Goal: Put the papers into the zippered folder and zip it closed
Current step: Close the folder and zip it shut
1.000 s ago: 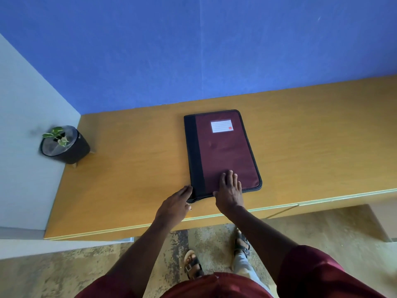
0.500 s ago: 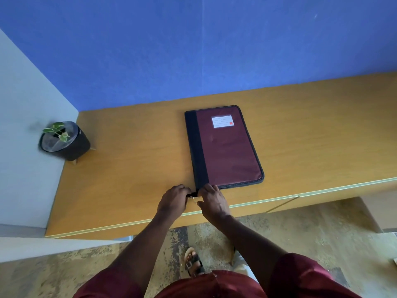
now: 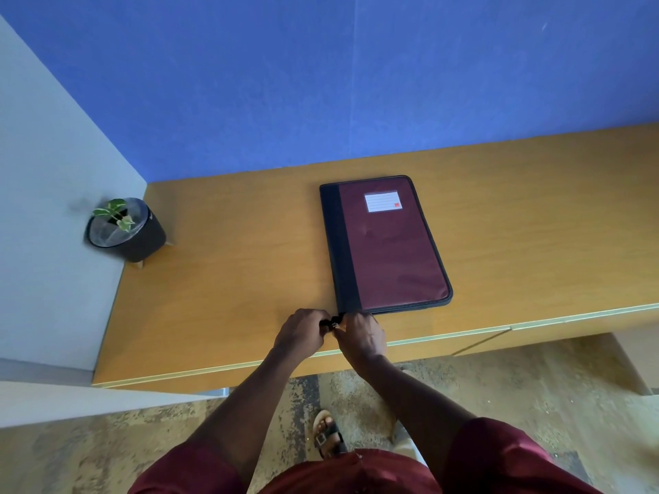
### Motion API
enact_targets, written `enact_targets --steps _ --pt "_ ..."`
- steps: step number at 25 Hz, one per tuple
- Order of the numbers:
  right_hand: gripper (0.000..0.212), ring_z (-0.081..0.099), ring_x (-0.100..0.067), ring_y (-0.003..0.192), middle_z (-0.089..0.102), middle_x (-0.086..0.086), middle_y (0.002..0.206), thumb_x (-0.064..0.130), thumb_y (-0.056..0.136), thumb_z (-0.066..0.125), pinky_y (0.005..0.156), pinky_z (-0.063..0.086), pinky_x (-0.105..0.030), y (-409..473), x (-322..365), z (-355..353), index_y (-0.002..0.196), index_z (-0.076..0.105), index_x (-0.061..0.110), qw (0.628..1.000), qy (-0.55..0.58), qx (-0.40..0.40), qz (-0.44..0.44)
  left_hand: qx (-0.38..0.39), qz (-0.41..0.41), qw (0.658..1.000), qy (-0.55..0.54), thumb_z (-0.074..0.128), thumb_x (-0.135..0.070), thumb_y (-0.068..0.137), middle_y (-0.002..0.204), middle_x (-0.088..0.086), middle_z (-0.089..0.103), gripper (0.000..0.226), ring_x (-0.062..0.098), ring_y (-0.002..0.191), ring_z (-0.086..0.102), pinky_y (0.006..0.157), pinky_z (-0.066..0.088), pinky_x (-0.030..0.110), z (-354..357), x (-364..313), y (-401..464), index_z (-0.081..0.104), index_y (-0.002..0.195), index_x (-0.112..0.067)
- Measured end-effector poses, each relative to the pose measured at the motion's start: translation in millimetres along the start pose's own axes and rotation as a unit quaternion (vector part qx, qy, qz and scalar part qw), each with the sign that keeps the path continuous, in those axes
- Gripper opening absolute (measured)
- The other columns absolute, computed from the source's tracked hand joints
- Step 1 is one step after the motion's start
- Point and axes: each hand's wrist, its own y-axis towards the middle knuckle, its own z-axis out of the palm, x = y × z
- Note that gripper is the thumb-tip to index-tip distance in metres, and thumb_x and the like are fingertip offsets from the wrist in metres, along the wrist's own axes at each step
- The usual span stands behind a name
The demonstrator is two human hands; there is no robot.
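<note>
Since a second ago the right hand (image 3: 360,335) has come off the folder's cover and dropped to its near left corner, and the left hand (image 3: 303,331) has closed in to meet it. Half a second ago both were already there; little change since.

Nearest: both hands sit just inside the desk's front edge, fingers curled. The left hand pinches the small dark zipper pull (image 3: 334,320) at the corner. The right hand's fingers are bunched on the corner itself; whether they grip the pull or just brace the folder, cannot tell.

Beyond them the zippered folder (image 3: 388,244) lies flat and shut on the wooden desk (image 3: 228,265), maroon cover up, white label (image 3: 382,201) at its far end. No papers visible outside it, so likely they're inside already and zipping is the step in hand.

Far left, a small potted plant (image 3: 124,228) stands well apart.

Risks: the pull could jam on the rounded corner, or snag fabric or a paper edge if pulled hard. With only the corner braced, the folder may slide or swing on the smooth desk, possibly toward the near edge.
</note>
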Motion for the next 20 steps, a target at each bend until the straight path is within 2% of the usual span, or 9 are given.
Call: enact_targets --steps 4,6,10,13,17,20 --pt "0.027 0.066 -0.019 0.082 0.073 -0.001 0.101 0.039 0.087 0.070 0.063 0.052 -0.028 -2 2 1 0.104 0.072 0.018 0.999 0.032 -0.007 0.018 0.015 0.010 1.000 0.003 0.061 -0.010 0.090 0.092 0.003 0.074 0.023 0.023 0.077 0.066 0.057 0.049 0.033 -2 0 3 0.073 0.103 -0.024" --pt "0.025 0.066 -0.018 0.084 0.072 -0.002 0.103 0.035 0.087 0.072 0.066 0.054 -0.030 -4 2 3 0.103 0.071 0.016 0.999 0.048 -0.015 0.018 0.015 0.016 1.000 0.003 0.061 -0.008 0.088 0.090 0.004 0.074 0.023 0.023 0.075 0.066 0.054 0.047 0.031 -1 1 4 0.073 0.100 -0.023" --pt "0.031 0.062 -0.014 0.085 0.066 -0.001 0.111 0.035 0.086 0.071 0.066 0.046 -0.023 -10 0 5 0.112 0.069 0.018 0.995 0.092 -0.033 0.030 0.016 0.022 1.000 -0.006 0.060 -0.007 0.086 0.092 0.005 0.074 0.024 0.026 0.077 0.066 0.058 0.050 0.036 1 -1 5 0.073 0.102 -0.021" --pt "0.029 0.057 -0.012 0.084 0.065 -0.001 0.113 0.027 0.083 0.072 0.068 0.046 -0.023 -9 -9 2 0.110 0.069 0.017 0.993 0.116 -0.017 0.022 0.018 0.020 0.999 -0.024 0.062 -0.016 0.091 0.092 0.003 0.074 0.019 0.022 0.070 0.063 0.054 0.044 0.030 3 0 5 0.073 0.105 -0.021" --pt "0.019 0.060 -0.013 0.080 0.072 -0.001 0.102 0.023 0.080 0.071 0.065 0.047 -0.024 0 -23 -6 0.098 0.073 0.018 0.992 0.125 0.017 -0.010 0.016 0.020 0.999 -0.047 0.062 -0.018 0.093 0.097 0.002 0.075 0.018 0.017 0.071 0.061 0.056 0.038 0.025 7 1 5 0.072 0.107 -0.020" --pt "0.009 0.065 -0.018 0.076 0.073 -0.002 0.087 0.025 0.081 0.073 0.065 0.054 -0.032 5 -20 -9 0.088 0.071 0.019 0.989 0.136 0.058 -0.011 0.015 0.013 0.998 -0.065 0.063 -0.018 0.092 0.099 0.003 0.075 0.018 0.019 0.076 0.063 0.058 0.039 0.026 8 4 7 0.071 0.108 -0.019"
